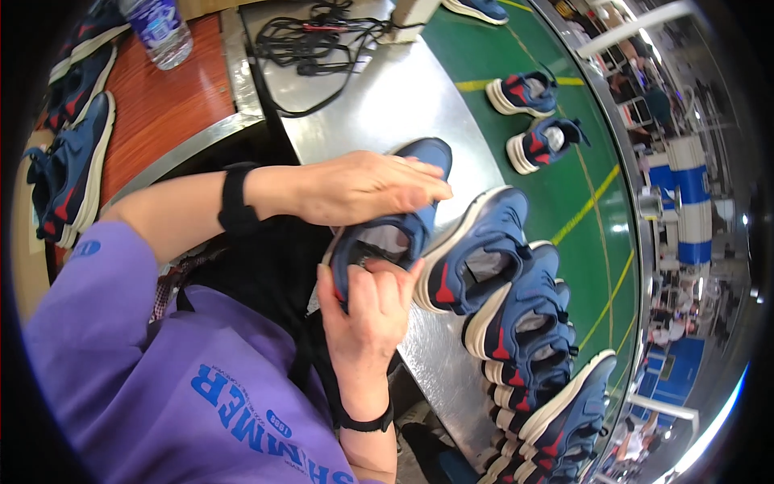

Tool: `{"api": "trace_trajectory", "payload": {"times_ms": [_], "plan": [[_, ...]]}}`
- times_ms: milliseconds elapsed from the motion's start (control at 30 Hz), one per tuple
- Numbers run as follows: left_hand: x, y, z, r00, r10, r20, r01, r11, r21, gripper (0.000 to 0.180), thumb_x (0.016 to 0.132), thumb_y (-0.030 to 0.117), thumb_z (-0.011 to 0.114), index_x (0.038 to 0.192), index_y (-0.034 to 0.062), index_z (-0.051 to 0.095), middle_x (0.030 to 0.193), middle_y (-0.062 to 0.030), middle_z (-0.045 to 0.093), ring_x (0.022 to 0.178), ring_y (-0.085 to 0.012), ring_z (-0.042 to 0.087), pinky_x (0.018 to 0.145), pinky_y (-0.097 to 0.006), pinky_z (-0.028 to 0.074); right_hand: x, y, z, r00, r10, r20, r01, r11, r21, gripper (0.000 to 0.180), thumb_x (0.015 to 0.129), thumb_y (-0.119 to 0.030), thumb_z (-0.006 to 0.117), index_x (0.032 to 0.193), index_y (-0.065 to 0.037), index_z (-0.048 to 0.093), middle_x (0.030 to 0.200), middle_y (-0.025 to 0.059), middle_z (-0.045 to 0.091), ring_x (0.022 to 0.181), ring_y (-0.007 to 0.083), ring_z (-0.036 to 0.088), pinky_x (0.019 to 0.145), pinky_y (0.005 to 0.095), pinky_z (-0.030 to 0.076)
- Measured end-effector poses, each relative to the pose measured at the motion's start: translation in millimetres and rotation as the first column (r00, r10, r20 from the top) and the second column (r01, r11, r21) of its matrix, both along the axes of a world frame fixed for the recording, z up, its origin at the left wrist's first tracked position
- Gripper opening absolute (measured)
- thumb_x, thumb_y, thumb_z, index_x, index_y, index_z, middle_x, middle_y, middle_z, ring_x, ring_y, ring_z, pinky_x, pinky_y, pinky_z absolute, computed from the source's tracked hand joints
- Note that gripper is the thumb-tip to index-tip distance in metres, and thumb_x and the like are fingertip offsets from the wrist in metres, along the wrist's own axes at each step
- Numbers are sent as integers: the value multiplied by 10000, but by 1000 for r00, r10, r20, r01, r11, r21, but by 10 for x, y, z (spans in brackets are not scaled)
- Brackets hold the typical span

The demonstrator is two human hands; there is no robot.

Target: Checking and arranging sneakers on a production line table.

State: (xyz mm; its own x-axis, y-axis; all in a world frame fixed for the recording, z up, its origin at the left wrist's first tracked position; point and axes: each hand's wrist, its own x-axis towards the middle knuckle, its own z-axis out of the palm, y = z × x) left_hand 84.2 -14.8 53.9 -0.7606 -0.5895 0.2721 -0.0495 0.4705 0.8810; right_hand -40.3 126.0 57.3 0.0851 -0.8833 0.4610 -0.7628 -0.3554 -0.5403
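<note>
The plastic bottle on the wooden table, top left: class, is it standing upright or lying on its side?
Cannot tell for sure. Only the lower part of the bottle shows on the wooden table; its top is cut off by the picture's edge.

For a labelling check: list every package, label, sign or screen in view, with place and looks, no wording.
Plastic water bottle: top left on the wooden table, clear, with a blue wrap label.
Sleeve patch: small blue oval on the purple sleeve.
Shirt print: blue lettering on the purple shirt, bottom.
No signs or screens can be made out.
</note>
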Motion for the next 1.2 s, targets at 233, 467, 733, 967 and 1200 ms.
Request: {"api": "trace_trajectory", "payload": {"times_ms": [233, 467, 733, 967, 1200], "plan": [[72, 817, -360, 922, 360, -143, -340, 930, 142, 903, 973, 632, 294, 1497, -88, 148, 1565, -254, 197, 1452, -360, 227, 1170, -389, 188, -39, -35, -42, 998, 22, 61, -19, 999, -39, 307, 623, -84, 803, 856, -38, 609, 853, 96, 563, 913, 284, 584, 1020, 611, 384], [56, 655, -324, 922, 386, 18, -386, 922, -13, 862, 976, 641, 241, 1492, -49, 242, 1536, -239, 287, 1457, -369, 212, 1174, -409, 181, -142, -241, 15, 999, 18, 26, -17, 999, -26, 261, 666, -64, 765, 799, -27, 544, 818, 123, 502, 879, 332, 536, 1057, 587, 353], [-176, 434, -398, 941, 331, -66, -324, 941, 103, 929, 944, 699, 220, 1501, -44, 211, 1556, -267, 212, 1471, -357, 164, 1170, -376, 176, -134, -394, 87, 913, -228, -337, 206, 973, -102, 164, 704, -123, 699, 779, -66, 565, 731, 75, 534, 830, 261, 560, 1076, 501, 336], [-392, 368, -352, 966, 233, -110, -227, 972, 62, 879, 970, 630, 312, 1510, -49, 169, 1564, -234, 223, 1472, -320, 176, 1180, -382, 148, -301, -349, 170, 903, -259, -344, 250, 966, -71, 190, 724, -156, 723, 809, -50, 590, 760, 91, 585, 809, 274, 574, 1019, 451, 396], [-220, 407, -254, 959, 260, -114, -260, 966, 12, 842, 972, 646, 266, 1484, -22, 301, 1508, -226, 348, 1464, -400, 159, 1171, -457, 179, -344, -56, 436, 934, -240, -263, 224, 970, -90, 345, 794, -244, 764, 1038, -27, 652, 1056, 118, 600, 1078, 308, 555, 991, 482, 398]]}}
